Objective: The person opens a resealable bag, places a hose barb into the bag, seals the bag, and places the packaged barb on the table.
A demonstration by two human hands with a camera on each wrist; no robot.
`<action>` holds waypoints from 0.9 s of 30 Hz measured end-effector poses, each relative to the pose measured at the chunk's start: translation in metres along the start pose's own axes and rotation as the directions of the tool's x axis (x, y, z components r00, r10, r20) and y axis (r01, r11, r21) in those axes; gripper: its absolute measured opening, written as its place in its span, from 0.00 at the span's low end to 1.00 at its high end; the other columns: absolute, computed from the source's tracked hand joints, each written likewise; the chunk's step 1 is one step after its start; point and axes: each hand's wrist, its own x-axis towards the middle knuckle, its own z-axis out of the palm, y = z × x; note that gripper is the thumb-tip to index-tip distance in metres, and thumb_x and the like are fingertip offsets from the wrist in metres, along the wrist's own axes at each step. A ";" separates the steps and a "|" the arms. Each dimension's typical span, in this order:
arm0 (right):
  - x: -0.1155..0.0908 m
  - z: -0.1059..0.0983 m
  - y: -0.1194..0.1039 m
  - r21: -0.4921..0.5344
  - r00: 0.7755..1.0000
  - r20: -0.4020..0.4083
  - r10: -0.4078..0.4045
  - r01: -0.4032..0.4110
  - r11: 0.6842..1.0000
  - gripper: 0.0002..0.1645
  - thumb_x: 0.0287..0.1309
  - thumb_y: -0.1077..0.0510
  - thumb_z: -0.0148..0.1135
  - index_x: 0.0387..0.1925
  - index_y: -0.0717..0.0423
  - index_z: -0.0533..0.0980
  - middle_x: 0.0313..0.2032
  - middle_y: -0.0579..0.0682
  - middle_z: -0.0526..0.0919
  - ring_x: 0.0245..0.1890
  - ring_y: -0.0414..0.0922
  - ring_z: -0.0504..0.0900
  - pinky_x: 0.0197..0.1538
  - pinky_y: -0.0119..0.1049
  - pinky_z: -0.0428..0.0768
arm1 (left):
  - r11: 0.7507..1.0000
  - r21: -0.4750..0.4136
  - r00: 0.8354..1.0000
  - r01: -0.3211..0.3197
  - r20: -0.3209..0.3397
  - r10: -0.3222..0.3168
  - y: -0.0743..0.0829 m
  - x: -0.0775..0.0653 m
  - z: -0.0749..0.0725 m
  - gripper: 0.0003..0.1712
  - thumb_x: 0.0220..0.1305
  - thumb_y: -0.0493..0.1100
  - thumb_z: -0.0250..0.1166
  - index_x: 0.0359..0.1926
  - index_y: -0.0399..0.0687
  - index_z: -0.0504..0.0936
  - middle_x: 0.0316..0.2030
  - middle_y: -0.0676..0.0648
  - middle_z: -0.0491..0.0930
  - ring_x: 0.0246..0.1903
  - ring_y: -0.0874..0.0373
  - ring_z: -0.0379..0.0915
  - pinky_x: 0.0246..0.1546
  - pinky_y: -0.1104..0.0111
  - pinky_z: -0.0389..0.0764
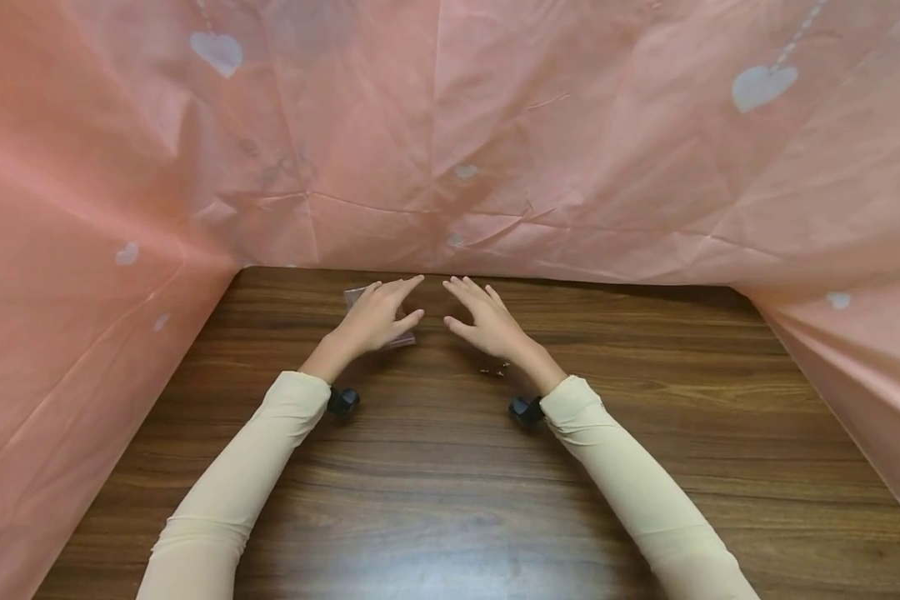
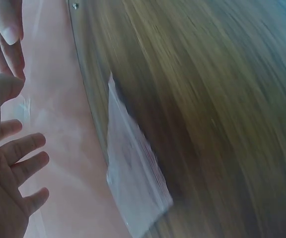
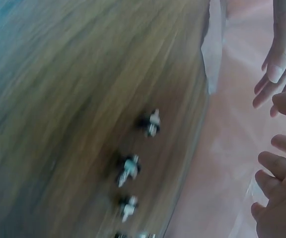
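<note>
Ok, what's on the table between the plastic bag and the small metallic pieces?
Just bare wooden tabletop between the plastic bag and the small metallic pieces; the head view and right wrist view both show it.

Head view: the left grip (image 1: 367,318) hides the middle of the translucent bag (image 1: 355,296); whether the bag holds anything cannot be told. The small pieces (image 1: 499,373) beside the right grip (image 1: 487,323) are too tiny to identify. Both sleeves (image 1: 247,475) and the desk (image 1: 450,492) are cut off at the near edge, the pink cloth (image 1: 495,125) at far, left and right. Right wrist view: the pieces are blurred, the last one cropped, as is the bag. Left wrist view: the wood grain smears; both grips are cropped.
</note>
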 end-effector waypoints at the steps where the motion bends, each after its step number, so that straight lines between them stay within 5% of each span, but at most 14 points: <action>1: 0.001 0.002 -0.002 0.005 1.000 0.004 -0.007 0.007 1.000 0.39 0.73 0.50 0.56 0.78 0.57 0.57 0.78 0.59 0.57 0.81 0.56 0.49 0.79 0.60 0.40 | 1.000 0.000 1.000 -0.001 -0.001 0.001 -0.002 -0.003 -0.001 0.38 0.75 0.53 0.58 0.79 0.48 0.58 0.67 0.37 0.74 0.73 0.43 0.63 0.74 0.41 0.55; 27: 0.018 0.038 -0.022 -0.056 0.987 0.125 -0.101 0.109 0.992 0.33 0.68 0.54 0.61 0.71 0.60 0.68 0.73 0.63 0.67 0.77 0.59 0.59 0.77 0.62 0.52 | 0.996 0.064 0.998 -0.054 0.046 0.051 -0.049 -0.046 0.000 0.32 0.67 0.54 0.67 0.67 0.46 0.76 0.64 0.41 0.75 0.69 0.42 0.66 0.71 0.36 0.56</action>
